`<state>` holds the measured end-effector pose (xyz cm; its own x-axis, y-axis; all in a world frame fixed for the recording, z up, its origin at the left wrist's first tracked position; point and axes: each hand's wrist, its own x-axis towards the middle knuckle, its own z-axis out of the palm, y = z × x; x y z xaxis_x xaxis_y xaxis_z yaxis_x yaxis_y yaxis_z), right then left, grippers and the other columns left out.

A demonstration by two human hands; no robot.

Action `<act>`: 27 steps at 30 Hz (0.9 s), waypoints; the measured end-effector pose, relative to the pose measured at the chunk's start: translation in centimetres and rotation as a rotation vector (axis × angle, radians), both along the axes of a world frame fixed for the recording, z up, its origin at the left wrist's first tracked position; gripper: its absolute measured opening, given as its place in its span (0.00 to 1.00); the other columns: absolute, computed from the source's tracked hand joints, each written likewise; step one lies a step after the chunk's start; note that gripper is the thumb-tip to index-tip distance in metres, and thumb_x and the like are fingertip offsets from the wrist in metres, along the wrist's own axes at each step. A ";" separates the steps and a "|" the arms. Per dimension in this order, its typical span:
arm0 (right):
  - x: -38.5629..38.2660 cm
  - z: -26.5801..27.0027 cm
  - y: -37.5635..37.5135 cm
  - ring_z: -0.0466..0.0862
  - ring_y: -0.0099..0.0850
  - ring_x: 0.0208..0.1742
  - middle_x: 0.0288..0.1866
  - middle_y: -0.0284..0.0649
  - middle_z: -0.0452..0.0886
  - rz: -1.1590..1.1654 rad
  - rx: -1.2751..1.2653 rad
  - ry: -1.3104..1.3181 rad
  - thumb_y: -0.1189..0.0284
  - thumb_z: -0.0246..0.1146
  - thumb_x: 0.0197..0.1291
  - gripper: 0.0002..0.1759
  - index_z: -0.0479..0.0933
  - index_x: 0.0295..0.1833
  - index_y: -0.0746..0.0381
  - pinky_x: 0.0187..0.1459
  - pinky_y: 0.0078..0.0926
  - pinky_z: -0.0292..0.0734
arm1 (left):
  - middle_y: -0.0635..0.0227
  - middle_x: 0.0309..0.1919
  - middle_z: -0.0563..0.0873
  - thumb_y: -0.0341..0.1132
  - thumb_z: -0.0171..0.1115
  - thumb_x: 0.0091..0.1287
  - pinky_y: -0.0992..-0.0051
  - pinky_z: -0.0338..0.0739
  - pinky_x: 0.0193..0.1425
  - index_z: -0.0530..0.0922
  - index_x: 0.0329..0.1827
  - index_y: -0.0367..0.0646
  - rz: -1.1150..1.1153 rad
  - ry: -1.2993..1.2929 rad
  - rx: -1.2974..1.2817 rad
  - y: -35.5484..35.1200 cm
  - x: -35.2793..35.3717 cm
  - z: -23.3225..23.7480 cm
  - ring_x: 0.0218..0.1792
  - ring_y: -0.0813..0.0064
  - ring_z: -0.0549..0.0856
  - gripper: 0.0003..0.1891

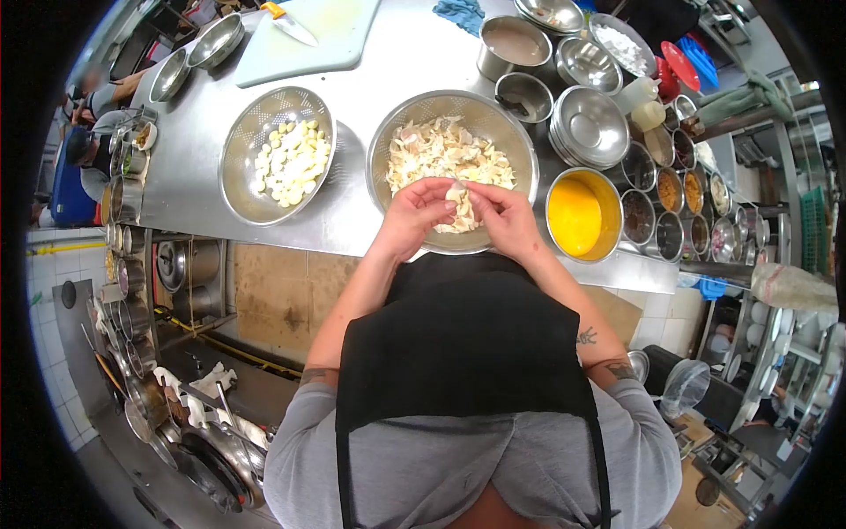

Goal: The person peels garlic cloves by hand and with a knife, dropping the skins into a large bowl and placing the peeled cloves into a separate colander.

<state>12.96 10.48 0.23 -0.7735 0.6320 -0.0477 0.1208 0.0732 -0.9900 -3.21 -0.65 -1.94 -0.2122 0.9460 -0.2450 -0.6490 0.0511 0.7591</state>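
Both hands meet over the near part of a wide steel bowl [377, 172] heaped with pale garlic cloves and papery skins [454, 154]. My left hand [419, 212] pinches a garlic clove [458, 196] between thumb and fingers. On its other side, my right hand [505, 220] grips the same clove with closed fingertips. Part of the clove is hidden by the fingers. To the left, a perforated steel colander [242, 176] carries many smooth peeled garlic cloves [293, 167].
A steel pot of yellow liquid [575, 216] stands close to my right hand. Stacked steel bowls [592, 128] and several ingredient containers line the right side. At the far left, a knife [291, 25] rests on a cutting board [330, 44]. Other people are at the left edge.
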 end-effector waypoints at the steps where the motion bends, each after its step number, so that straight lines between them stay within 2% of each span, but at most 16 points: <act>1: -0.1 0.0 0.2 0.73 0.14 0.28 0.29 0.29 0.80 -0.027 -0.001 0.012 0.74 0.60 0.68 0.14 0.81 0.57 0.64 0.32 0.15 0.71 | 0.63 0.49 0.84 0.22 0.62 0.66 0.77 0.80 0.47 0.74 0.62 0.38 -0.003 0.020 -0.007 0.0 0.1 0.4 0.44 0.76 0.84 0.20; 5: -0.1 -0.9 0.3 0.72 0.14 0.28 0.29 0.28 0.78 -0.053 -0.042 0.024 0.74 0.60 0.69 0.17 0.78 0.61 0.65 0.32 0.15 0.70 | 0.61 0.49 0.84 0.21 0.62 0.66 0.74 0.82 0.50 0.75 0.60 0.38 0.010 0.016 -0.042 0.2 0.3 0.1 0.46 0.73 0.85 0.19; 11: -0.1 -0.3 -0.3 0.71 0.14 0.29 0.29 0.28 0.76 0.007 -0.167 -0.003 0.74 0.59 0.69 0.22 0.72 0.67 0.64 0.32 0.14 0.69 | 0.63 0.45 0.83 0.20 0.65 0.63 0.72 0.83 0.51 0.76 0.55 0.35 0.134 -0.092 -0.070 0.4 0.5 -0.4 0.45 0.71 0.86 0.17; 17: -0.1 0.2 -0.2 0.69 0.14 0.28 0.28 0.28 0.76 0.059 -0.108 -0.114 0.73 0.59 0.70 0.18 0.76 0.63 0.64 0.31 0.15 0.68 | 0.61 0.46 0.84 0.21 0.65 0.63 0.72 0.84 0.50 0.76 0.54 0.34 0.156 -0.022 -0.042 0.6 0.6 -0.6 0.45 0.70 0.87 0.16; 20: -0.3 -0.1 -0.4 0.69 0.14 0.28 0.27 0.27 0.76 0.003 0.012 -0.054 0.73 0.59 0.69 0.17 0.78 0.60 0.65 0.30 0.16 0.67 | 0.59 0.47 0.84 0.21 0.64 0.64 0.71 0.84 0.51 0.76 0.55 0.34 0.126 0.003 -0.050 0.5 0.4 -0.8 0.45 0.69 0.87 0.16; 23: -0.1 -0.8 0.0 0.69 0.14 0.27 0.26 0.27 0.75 -0.007 -0.106 -0.025 0.73 0.59 0.69 0.16 0.78 0.60 0.66 0.30 0.15 0.66 | 0.60 0.47 0.84 0.20 0.61 0.66 0.70 0.84 0.53 0.76 0.55 0.37 0.087 -0.008 -0.063 0.6 0.6 -0.1 0.47 0.67 0.86 0.14; 26: -0.1 0.4 0.4 0.68 0.14 0.27 0.25 0.26 0.73 0.002 -0.351 -0.039 0.74 0.59 0.70 0.16 0.78 0.60 0.66 0.30 0.15 0.66 | 0.59 0.48 0.84 0.21 0.61 0.67 0.69 0.83 0.53 0.75 0.56 0.36 0.076 -0.070 -0.005 0.4 0.6 0.0 0.48 0.66 0.86 0.15; 27: -0.1 0.5 0.4 0.67 0.14 0.27 0.25 0.26 0.73 -0.023 -0.336 -0.050 0.74 0.59 0.70 0.16 0.78 0.60 0.66 0.29 0.14 0.65 | 0.59 0.48 0.84 0.21 0.61 0.67 0.69 0.83 0.53 0.75 0.56 0.37 0.074 -0.084 0.001 0.5 0.6 -0.1 0.48 0.67 0.86 0.15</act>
<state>12.87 10.88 0.76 -0.7506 0.5920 -0.2935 0.1673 -0.2595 -0.9511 -2.65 -0.19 -2.01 -0.2606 0.9287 -0.2637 -0.7121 -0.0005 0.7020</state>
